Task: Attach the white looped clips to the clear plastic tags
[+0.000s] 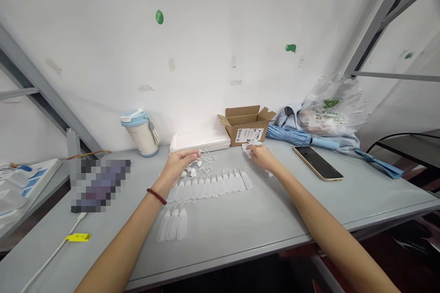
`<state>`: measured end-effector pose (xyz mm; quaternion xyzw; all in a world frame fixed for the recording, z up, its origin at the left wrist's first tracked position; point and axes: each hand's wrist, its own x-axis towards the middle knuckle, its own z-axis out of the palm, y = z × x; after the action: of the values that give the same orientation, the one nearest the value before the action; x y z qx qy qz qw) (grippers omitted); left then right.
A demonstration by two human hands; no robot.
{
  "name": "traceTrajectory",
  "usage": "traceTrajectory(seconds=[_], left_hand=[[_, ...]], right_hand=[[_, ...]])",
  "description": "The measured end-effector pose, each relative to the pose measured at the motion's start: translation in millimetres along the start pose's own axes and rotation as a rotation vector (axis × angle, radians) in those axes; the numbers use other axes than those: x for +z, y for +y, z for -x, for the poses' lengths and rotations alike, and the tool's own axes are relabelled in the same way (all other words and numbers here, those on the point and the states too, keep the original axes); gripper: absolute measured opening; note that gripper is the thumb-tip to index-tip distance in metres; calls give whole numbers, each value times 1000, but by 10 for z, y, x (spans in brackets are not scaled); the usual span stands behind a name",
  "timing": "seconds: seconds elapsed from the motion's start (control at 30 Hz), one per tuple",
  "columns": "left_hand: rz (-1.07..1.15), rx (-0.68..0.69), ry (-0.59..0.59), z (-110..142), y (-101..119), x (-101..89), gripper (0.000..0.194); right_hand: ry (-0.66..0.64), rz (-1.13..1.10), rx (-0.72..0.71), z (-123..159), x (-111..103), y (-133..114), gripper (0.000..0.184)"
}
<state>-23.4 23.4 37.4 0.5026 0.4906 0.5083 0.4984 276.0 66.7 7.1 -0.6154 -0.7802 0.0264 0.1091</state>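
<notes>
- I have the left hand at white cords; from here I can't tell whether its fingers grip one.
- The right hand meets a white piece, grip likewise unclear.
- Nearer the camera, translucent tags lie in two rows on the table.

A bracelet of small, round, dark red beads, closely strung in a single row, circles the person's left wrist toward 8 o'clock. The left hand, right hand and both forearms are bare.
</notes>
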Motion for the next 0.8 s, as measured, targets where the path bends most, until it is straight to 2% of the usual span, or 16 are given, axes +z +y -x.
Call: traceTrajectory(seconds=[0.17,0.3,0.4,0.47,0.57,0.63,0.73,0.8], left_hand=[[258,8,55,-19,-30,21,22],[388,-4,189,-75,-79,-5,7],[421,-2,254,-114,-113,-38,9],[399,7,247,-113,-116,-49,11],[241,51,221,-62,-87,-20,20],[91,88,194,-7,-53,33,24],[-37,130,126,78,3,135,24],[-66,152,65,122,33,192,24]], right_hand=[[-8,1,-49,8,42,-40,30],[9,-8,-70,18,55,-69,27],[45,-20,-71,22,36,-92,25],[112,-84,-96,30,5,-123,22],[245,-332,-158,70,-71,-229,13],[273,-582,-164,123,-131,-354,6],[144,-1003,-170,231,-195,-593,14],[37,-1191,-187,302,-206,-744,21]])
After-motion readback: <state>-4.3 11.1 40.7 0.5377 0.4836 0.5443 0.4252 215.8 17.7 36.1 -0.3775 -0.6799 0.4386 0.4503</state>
